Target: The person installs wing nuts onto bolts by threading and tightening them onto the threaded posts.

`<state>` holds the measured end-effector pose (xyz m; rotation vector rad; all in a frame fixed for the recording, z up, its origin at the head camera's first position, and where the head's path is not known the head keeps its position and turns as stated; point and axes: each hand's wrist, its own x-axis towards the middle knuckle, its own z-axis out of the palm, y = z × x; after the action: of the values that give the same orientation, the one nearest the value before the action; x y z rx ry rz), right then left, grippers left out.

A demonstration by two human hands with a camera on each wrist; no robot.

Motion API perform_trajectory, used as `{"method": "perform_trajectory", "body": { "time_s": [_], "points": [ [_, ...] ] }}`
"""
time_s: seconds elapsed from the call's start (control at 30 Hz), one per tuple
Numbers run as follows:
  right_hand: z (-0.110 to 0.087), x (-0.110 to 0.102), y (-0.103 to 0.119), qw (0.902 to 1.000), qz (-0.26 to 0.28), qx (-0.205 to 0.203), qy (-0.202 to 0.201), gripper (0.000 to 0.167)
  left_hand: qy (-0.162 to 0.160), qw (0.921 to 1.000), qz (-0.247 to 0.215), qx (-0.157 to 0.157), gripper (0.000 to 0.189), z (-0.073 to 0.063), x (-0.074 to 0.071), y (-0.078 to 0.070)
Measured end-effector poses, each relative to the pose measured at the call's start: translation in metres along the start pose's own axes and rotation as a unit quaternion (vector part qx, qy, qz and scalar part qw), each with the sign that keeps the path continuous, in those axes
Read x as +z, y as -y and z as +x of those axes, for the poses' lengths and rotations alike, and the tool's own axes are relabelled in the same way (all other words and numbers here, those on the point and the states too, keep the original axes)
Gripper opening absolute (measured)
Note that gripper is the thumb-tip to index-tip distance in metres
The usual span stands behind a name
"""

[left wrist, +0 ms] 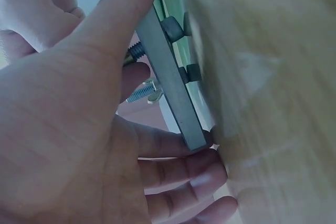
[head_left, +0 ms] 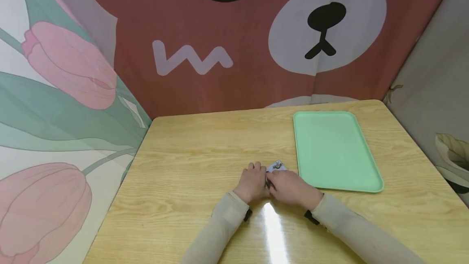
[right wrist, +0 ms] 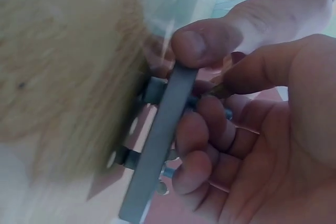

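Note:
Near the middle of the table, my left hand point(head_left: 252, 182) holds a flat grey metal plate point(left wrist: 176, 93) by its edges, thumb at one end and fingers at the other. Bolts pass through the plate; their dark heads point(left wrist: 193, 72) face the tabletop and their threaded ends point(left wrist: 140, 93) point away from it. What looks like a silver wing nut point(head_left: 277, 164) sits on one bolt. From the other side, my right hand point(head_left: 293, 188) pinches a small brass-coloured nut point(right wrist: 216, 91) at another bolt, mostly hidden by the fingers.
A mint-green tray point(head_left: 333, 150) lies on the right of the wooden table point(head_left: 183, 166), just beyond the right hand. Printed cloth point(head_left: 220, 89) hangs behind the table and along its sides.

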<state>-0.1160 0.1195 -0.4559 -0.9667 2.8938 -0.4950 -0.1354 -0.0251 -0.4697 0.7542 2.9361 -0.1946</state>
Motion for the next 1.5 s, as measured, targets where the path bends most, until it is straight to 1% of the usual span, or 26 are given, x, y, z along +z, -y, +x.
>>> {"method": "perform_trajectory", "body": {
  "time_s": [0.1,0.17,0.27,0.37,0.5,0.57,0.73,0.83,1.0,1.07,1.2,1.37,1.5],
  "points": [
    [-0.001,-0.001,0.001,1.0,-0.007,-0.005,0.0,0.009,-0.002,1.0,-0.007,0.001,0.066,0.0,0.0,0.0],
    [-0.001,-0.002,0.002,0.9997,-0.017,-0.012,-0.009,0.01,-0.003,1.0,-0.008,0.001,0.068,0.0,0.0,0.0],
    [-0.002,-0.004,0.002,0.9987,-0.034,-0.023,-0.028,0.015,-0.004,1.0,-0.003,0.001,0.072,0.001,-0.001,-0.001],
    [-0.002,-0.006,0.002,0.9971,-0.047,-0.03,-0.051,0.016,0.0,1.0,-0.002,-0.002,0.074,0.001,-0.002,0.0],
    [-0.002,-0.005,0.001,0.9957,-0.057,-0.026,-0.069,0.015,0.006,0.9999,-0.008,-0.004,0.076,0.0,-0.001,0.0],
    [-0.002,-0.004,0.001,0.9961,-0.057,-0.018,-0.065,0.015,0.006,0.9999,-0.009,-0.002,0.078,-0.001,0.0,-0.001],
    [-0.002,-0.002,0.001,0.9981,-0.055,0.0,-0.028,0.006,0.005,0.9999,-0.012,0.002,0.082,-0.004,0.002,-0.003],
    [-0.003,-0.001,0.0,0.9985,-0.052,-0.01,-0.017,0.002,0.002,0.9999,-0.012,0.004,0.082,-0.006,0.002,-0.003],
    [-0.004,-0.006,-0.001,0.9987,-0.042,-0.028,-0.01,0.012,-0.014,0.9998,-0.008,0.007,0.082,-0.006,0.0,-0.002],
    [-0.003,-0.009,-0.001,0.9991,-0.034,-0.024,-0.003,0.013,-0.016,0.9998,-0.011,0.006,0.081,-0.005,-0.001,-0.001],
    [-0.003,-0.012,-0.001,0.9997,-0.02,-0.007,0.014,0.01,-0.009,0.9998,-0.017,0.004,0.082,-0.004,-0.003,-0.001],
    [-0.003,-0.014,-0.001,0.9994,-0.027,0.006,0.02,0.006,-0.002,0.9998,-0.019,0.004,0.085,-0.005,-0.008,-0.001],
    [-0.004,-0.014,-0.002,0.9992,-0.04,-0.002,0.003,0.004,-0.005,0.9998,-0.017,0.002,0.085,-0.005,-0.009,-0.002]
  ]
}}
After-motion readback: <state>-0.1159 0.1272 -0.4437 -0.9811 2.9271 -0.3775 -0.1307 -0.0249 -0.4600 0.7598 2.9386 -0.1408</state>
